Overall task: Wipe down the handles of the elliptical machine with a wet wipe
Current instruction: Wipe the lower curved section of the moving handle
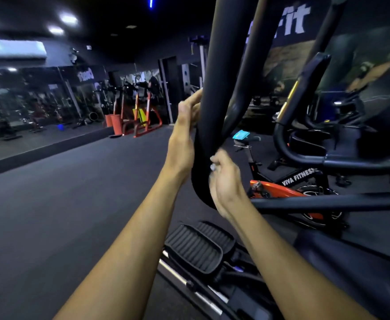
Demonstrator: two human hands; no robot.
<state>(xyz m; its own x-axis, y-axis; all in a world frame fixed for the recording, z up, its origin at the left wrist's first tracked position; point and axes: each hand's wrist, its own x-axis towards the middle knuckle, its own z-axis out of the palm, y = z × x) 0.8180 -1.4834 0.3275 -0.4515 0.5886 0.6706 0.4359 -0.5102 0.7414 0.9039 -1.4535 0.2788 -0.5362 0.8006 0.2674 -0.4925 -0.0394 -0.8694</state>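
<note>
A dim gym is shown, with a dark rubber floor (74,192), mirrored walls on the left and orange racks (141,112) at the far end. In the centre, close to the camera, the thick black handle (214,88) of the elliptical machine is seen curving down to a bend. The left hand (184,135) is laid against the handle's left side with fingers extended, nothing being gripped. The right hand (224,181) is pressed to the lower bend on the right side, and a small white wet wipe (213,166) is pinched in its curled fingers against the bar. A ribbed pedal (194,248) is seen below, and an orange-and-black spin bike (288,183) beyond, to the right.
</note>
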